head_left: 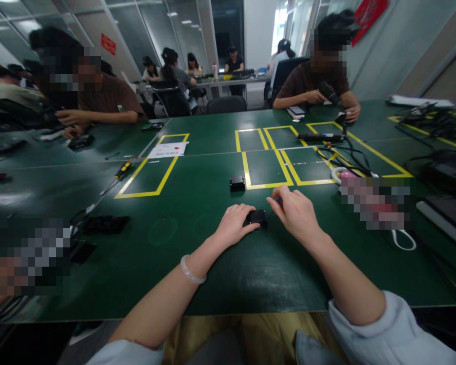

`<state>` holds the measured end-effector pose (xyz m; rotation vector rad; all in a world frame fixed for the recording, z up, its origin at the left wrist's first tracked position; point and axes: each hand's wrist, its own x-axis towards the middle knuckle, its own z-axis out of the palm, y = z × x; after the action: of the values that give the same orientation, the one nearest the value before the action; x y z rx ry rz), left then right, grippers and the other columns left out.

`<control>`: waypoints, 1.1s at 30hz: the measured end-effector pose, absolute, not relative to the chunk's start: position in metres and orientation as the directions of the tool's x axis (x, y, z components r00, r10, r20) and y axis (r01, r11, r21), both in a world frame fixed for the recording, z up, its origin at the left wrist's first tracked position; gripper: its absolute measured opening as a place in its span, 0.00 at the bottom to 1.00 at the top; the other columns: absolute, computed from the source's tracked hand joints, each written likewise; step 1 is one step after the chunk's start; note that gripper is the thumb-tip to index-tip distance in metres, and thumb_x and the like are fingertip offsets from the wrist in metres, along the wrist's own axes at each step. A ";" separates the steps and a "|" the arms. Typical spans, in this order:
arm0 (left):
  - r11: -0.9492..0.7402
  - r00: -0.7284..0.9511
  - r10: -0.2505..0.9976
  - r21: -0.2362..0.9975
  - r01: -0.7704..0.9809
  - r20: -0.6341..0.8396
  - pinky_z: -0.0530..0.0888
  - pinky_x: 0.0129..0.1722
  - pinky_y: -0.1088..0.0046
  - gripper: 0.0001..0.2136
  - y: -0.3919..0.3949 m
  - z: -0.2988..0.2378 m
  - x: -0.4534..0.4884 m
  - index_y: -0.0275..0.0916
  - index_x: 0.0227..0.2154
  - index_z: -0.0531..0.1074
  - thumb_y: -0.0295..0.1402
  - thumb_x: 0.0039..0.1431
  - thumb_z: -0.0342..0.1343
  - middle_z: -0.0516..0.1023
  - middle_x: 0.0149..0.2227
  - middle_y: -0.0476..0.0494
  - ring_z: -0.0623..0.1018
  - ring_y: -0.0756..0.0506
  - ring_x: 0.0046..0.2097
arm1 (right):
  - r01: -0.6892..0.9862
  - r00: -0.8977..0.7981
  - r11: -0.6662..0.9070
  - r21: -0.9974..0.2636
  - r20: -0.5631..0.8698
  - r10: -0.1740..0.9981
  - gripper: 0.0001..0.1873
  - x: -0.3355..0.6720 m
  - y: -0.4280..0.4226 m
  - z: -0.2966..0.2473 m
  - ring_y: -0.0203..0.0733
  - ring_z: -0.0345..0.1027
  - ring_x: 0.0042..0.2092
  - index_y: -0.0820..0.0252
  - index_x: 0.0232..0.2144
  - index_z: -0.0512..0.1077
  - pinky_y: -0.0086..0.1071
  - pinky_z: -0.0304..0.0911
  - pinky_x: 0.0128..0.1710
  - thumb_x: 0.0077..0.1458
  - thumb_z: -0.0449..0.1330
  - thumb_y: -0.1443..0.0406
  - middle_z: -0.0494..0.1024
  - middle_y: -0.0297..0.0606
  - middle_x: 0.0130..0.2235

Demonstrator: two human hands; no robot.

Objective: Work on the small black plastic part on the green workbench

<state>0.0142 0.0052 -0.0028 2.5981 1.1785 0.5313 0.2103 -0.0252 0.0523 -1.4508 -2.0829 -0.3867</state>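
Watching remotely, I see the left hand (pixel 235 221) gripping a box (pixel 259 218) on the table (pixel 209 175) — left end hidden; right of it, the right hand (pixel 297 212) pinches a dark item (pixel 279 201) — mostly covered.

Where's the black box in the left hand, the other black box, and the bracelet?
Held black box (pixel 257 217), head view: top face.
Other black box (pixel 237 183), head view: visible middle.
Bracelet (pixel 189 272), head view: middle of band.

It looks like an office workroom: glass partitions (pixel 131 30), black chairs (pixel 226 105), people (pixel 114 96) seated along the far edge of a green counter (pixel 209 172) marked with yellow tape (pixel 167 176), cables (pixel 431 120) heaped near its far right corner.
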 end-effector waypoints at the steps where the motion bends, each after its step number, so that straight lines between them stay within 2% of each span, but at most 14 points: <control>1: -0.646 0.608 0.761 0.360 0.673 0.226 0.65 0.46 0.64 0.17 0.005 -0.003 0.014 0.41 0.46 0.66 0.46 0.59 0.54 0.72 0.42 0.45 0.70 0.42 0.45 | 0.926 -0.258 0.371 -0.074 0.595 0.761 0.14 0.210 -0.025 0.053 0.37 0.59 0.26 0.59 0.33 0.64 0.31 0.50 0.32 0.64 0.44 0.58 0.71 0.35 0.25; 11: -0.636 0.598 0.768 0.375 0.675 0.227 0.65 0.46 0.64 0.17 0.005 -0.003 0.013 0.41 0.47 0.65 0.45 0.59 0.55 0.72 0.42 0.45 0.70 0.42 0.44 | 0.925 -0.229 0.360 -0.121 0.580 0.782 0.15 0.213 -0.027 0.055 0.36 0.57 0.25 0.57 0.28 0.64 0.30 0.48 0.31 0.63 0.46 0.57 0.70 0.33 0.23; 18: -0.641 0.601 0.765 0.368 0.673 0.233 0.65 0.46 0.64 0.17 0.004 -0.002 0.013 0.41 0.46 0.65 0.45 0.59 0.55 0.72 0.43 0.45 0.70 0.42 0.45 | 0.940 -0.220 0.328 -0.093 0.570 0.792 0.11 0.211 -0.023 0.052 0.38 0.59 0.26 0.59 0.36 0.65 0.31 0.49 0.32 0.63 0.45 0.62 0.71 0.33 0.25; 23: -0.631 0.600 0.771 0.376 0.678 0.213 0.65 0.47 0.63 0.17 0.004 -0.001 0.013 0.41 0.46 0.66 0.45 0.59 0.55 0.72 0.43 0.44 0.70 0.42 0.45 | 0.927 -0.239 0.358 -0.115 0.553 0.798 0.10 0.210 -0.023 0.053 0.39 0.63 0.29 0.60 0.35 0.65 0.33 0.49 0.34 0.61 0.44 0.66 0.73 0.36 0.28; 30: -0.638 0.604 0.766 0.376 0.672 0.221 0.65 0.47 0.63 0.17 0.004 0.000 0.013 0.42 0.47 0.65 0.45 0.59 0.55 0.72 0.43 0.45 0.70 0.42 0.45 | 0.919 -0.237 0.370 -0.137 0.558 0.795 0.12 0.211 -0.026 0.055 0.37 0.60 0.27 0.58 0.32 0.64 0.31 0.49 0.33 0.63 0.46 0.59 0.72 0.34 0.26; 33: -0.640 0.603 0.765 0.374 0.671 0.227 0.65 0.46 0.63 0.17 0.004 -0.001 0.012 0.41 0.46 0.65 0.45 0.59 0.55 0.72 0.42 0.45 0.70 0.42 0.45 | 0.929 -0.221 0.346 -0.131 0.554 0.802 0.12 0.211 -0.026 0.054 0.37 0.58 0.26 0.58 0.34 0.65 0.31 0.49 0.32 0.63 0.45 0.60 0.73 0.34 0.27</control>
<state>0.0123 0.0042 -0.0008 2.5812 1.1797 0.5399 0.2110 -0.0257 0.0538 -1.5050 -2.0773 -0.3087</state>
